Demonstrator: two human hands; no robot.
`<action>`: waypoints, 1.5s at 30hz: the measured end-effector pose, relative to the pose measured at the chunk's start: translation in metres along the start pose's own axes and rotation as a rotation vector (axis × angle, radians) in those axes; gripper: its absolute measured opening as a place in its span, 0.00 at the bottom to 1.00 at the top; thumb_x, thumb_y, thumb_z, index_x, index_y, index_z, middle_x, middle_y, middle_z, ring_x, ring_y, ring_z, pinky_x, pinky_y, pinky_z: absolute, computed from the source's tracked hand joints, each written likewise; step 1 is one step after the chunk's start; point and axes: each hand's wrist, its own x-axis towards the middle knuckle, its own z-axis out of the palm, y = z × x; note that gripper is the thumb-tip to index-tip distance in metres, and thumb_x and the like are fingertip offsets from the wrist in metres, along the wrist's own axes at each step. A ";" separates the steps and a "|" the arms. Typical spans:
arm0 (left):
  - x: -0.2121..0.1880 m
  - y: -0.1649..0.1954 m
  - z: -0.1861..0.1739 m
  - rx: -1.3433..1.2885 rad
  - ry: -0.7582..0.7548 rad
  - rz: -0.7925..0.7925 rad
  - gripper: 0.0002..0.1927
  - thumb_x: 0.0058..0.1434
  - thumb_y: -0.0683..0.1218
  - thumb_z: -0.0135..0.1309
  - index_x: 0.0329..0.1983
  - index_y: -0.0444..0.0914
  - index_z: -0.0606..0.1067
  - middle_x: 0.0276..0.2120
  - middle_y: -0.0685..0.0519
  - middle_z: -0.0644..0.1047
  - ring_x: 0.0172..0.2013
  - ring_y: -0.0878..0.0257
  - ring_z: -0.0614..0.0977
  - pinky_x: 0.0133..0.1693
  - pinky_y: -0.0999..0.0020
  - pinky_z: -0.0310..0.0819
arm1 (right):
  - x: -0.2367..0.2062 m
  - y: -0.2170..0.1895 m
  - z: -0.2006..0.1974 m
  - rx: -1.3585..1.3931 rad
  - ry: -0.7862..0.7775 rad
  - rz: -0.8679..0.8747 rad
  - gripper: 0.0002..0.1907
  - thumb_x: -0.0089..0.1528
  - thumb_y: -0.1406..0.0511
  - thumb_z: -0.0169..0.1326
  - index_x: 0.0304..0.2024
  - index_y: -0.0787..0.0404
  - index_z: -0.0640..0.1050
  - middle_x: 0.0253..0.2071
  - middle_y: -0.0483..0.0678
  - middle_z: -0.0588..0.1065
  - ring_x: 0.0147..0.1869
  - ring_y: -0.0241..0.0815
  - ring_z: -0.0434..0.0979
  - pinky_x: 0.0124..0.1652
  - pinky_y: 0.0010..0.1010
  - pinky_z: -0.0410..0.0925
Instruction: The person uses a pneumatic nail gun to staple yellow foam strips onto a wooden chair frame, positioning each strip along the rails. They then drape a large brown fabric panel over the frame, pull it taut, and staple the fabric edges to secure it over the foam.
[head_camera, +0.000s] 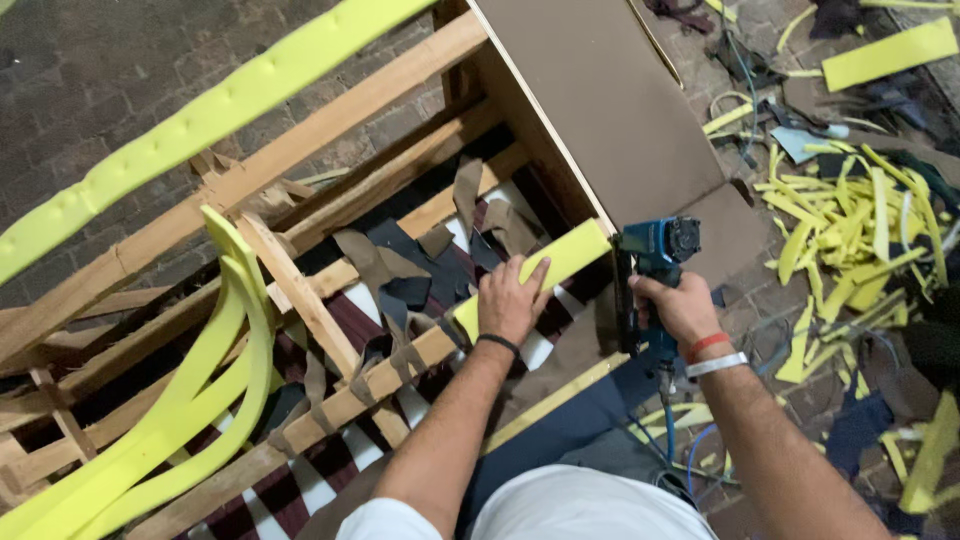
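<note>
The head view looked down on a wooden frame that lay on a dark brick floor. No package, label or sign could be made out anywhere; only plain colours showed. A flat brown board was fixed on the right end of the frame and slanted up to the top of the picture.

The left hand lay palm down, with the fingers spread, pressing a short yellow foam strip on a rail of the frame; it was flat on the strip and not closed around it. The strip lay along this rail, and its far end touched the edge of the brown board. The left wrist carried one thin black band. The right hand was clenched around the handle of a blue staple gun. The gun was upright, its nose against the frame just beside the end of the strip, and a blue hose hung from under it. The right wrist carried two bands, one red and one white.

Two hands and one gun were counted. Two long curved yellow foam pieces lay together on the left part of the frame, and one long strip crossed the upper left. Many yellow foam scraps lay in a pile on the floor at the right, too many to count.
</note>
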 end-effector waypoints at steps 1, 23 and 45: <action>0.000 0.001 0.002 -0.013 0.003 -0.005 0.28 0.59 0.56 0.62 0.62 0.50 0.75 0.51 0.48 0.73 0.49 0.51 0.75 0.47 0.53 0.68 | 0.005 -0.003 0.002 0.009 -0.022 -0.020 0.11 0.60 0.67 0.61 0.27 0.67 0.76 0.22 0.47 0.73 0.22 0.40 0.72 0.23 0.35 0.67; 0.007 0.006 0.006 0.044 -0.048 0.014 0.29 0.58 0.50 0.61 0.65 0.46 0.73 0.54 0.45 0.73 0.55 0.50 0.76 0.58 0.52 0.69 | 0.016 -0.003 0.017 -0.113 -0.060 -0.018 0.11 0.61 0.68 0.60 0.27 0.68 0.76 0.21 0.48 0.73 0.20 0.41 0.71 0.23 0.34 0.65; -0.125 -0.075 -0.034 0.116 -0.103 -0.212 0.27 0.59 0.43 0.55 0.64 0.47 0.73 0.68 0.43 0.67 0.66 0.46 0.67 0.66 0.46 0.58 | -0.016 0.013 0.090 -0.254 -0.392 -0.053 0.05 0.59 0.69 0.60 0.32 0.67 0.79 0.23 0.49 0.75 0.21 0.39 0.73 0.24 0.34 0.66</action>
